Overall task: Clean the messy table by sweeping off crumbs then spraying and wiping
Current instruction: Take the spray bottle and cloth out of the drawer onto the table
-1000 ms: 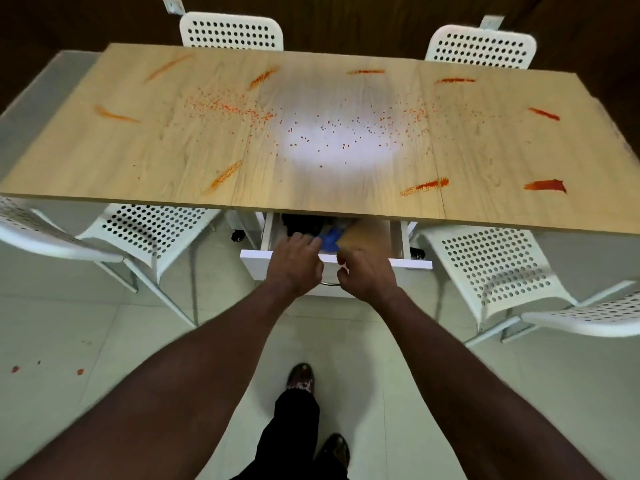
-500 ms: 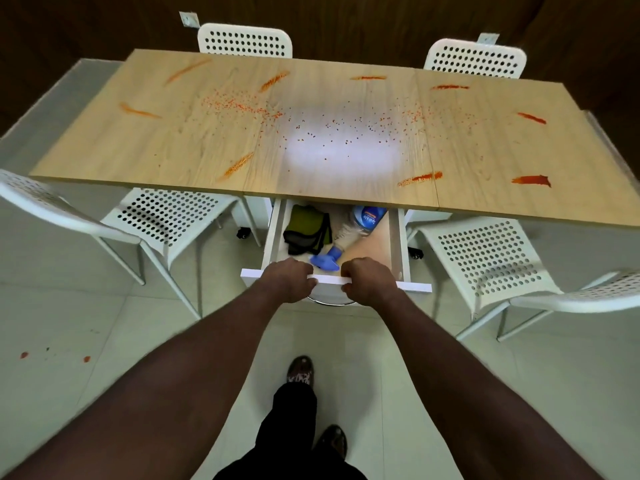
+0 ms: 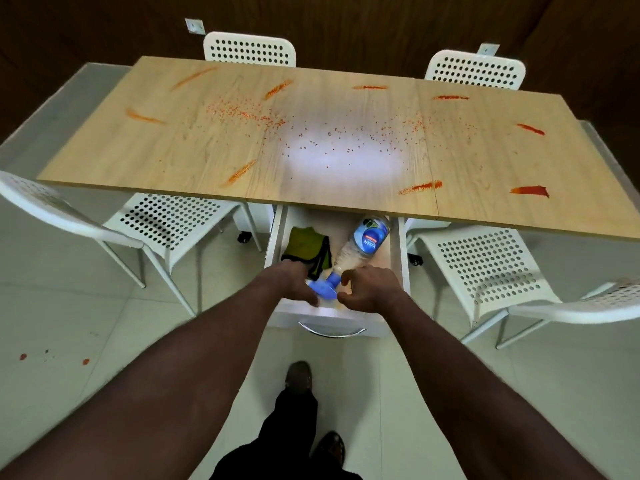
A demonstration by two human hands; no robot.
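The big wooden bench [image 3: 346, 161] filled the far half of the view. Red smears [image 3: 529, 190] lay on it near its edges, and small red crumbs [image 3: 249, 114] were spread over its middle. A bright patch of light shone on the middle too.

Four white chairs with holes stood around it. Two were on the far side, one [image 3: 156, 223] was on the near left and one [image 3: 485, 265] was on the near right. A few red spots [image 3: 23, 356] marked the floor on the left.

A white drawer [image 3: 332, 318] stood pulled out from under the near edge of the bench. A spray bottle [image 3: 363, 242] lay on its side in the right part of the drawer, with its blue spray head [image 3: 325, 287] pointing toward the person. A folded green cloth [image 3: 306, 245] with dark trim lay just left of it.

The left hand [image 3: 294, 282] was in the drawer by the spray head, and its fingers looked curled right beside it. You could not tell if they were holding it, as it was blurry. The right hand [image 3: 370, 289] was over the near right part of the drawer. Its fingers were bent and loose, with nothing in them.
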